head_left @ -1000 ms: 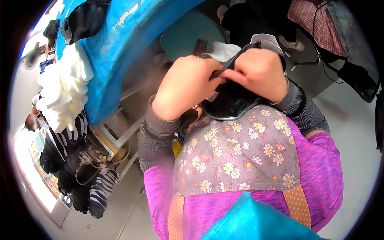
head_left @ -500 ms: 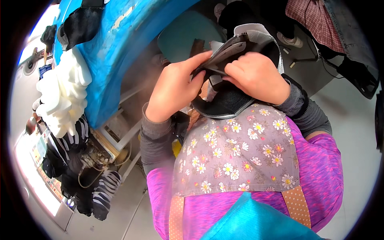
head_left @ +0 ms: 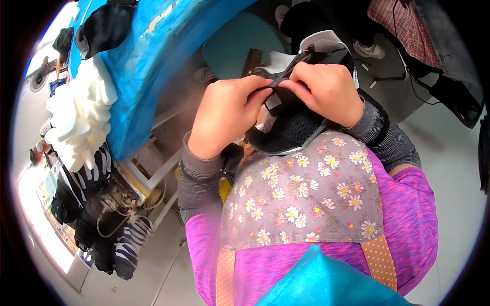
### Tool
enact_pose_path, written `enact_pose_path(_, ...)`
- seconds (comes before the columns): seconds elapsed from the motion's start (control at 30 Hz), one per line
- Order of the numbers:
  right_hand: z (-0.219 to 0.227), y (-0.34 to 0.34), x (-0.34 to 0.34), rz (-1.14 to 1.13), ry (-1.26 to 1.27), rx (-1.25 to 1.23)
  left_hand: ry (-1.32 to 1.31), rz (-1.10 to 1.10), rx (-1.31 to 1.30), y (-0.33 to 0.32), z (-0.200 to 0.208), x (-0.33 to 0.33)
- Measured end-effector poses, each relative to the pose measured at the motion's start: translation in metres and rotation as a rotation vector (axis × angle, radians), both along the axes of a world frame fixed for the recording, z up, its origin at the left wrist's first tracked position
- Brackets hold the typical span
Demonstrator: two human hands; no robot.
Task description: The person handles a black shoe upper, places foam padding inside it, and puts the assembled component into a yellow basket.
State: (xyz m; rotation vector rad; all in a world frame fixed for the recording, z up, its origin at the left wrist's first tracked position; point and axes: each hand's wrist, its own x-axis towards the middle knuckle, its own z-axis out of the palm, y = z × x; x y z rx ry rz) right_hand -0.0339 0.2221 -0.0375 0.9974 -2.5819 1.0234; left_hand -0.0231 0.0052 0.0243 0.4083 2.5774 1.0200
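In front of my chest, over the apron (head_left: 306, 199), I hold a black fabric piece (head_left: 291, 130) with mesh on its near panel and a pale edge. It may be a shoe upper, but its folded shape does not tell for sure. My left hand (head_left: 224, 112) pinches its dark edge between thumb and fingers. Right beside that, my right hand (head_left: 329, 92) pinches the same edge, the fingertips of both hands nearly touching. A small pale label (head_left: 273, 101) shows just below them. White lining (head_left: 326, 38) stands up at the piece's far side.
A table with a blue cover (head_left: 153, 61) lies at left, with black pieces (head_left: 104, 30) on it. White foam-like pieces (head_left: 81, 112) hang at its side, above striped black-and-white pieces (head_left: 133, 245). A teal stool seat (head_left: 242, 46) stands ahead. Other people's feet (head_left: 370, 50) are beyond.
Both hands have drawn together, my right hand shifting slightly left. The piece's edges, spread apart before, are now gathered and pinched into one fold between my fingers.
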Motion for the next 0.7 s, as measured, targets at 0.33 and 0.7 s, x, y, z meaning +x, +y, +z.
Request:
enact_pose_path(0.33,-0.003,0.012,-0.005,0.258,0.110,0.116,-0.145,-0.065,0.062,-0.008,0.000,-0.012)
enact_pose_path(0.7,0.003,0.006,-0.008,0.045,0.190,-0.060,0.070,-0.277,-0.098,0.002,0.009,-0.021)
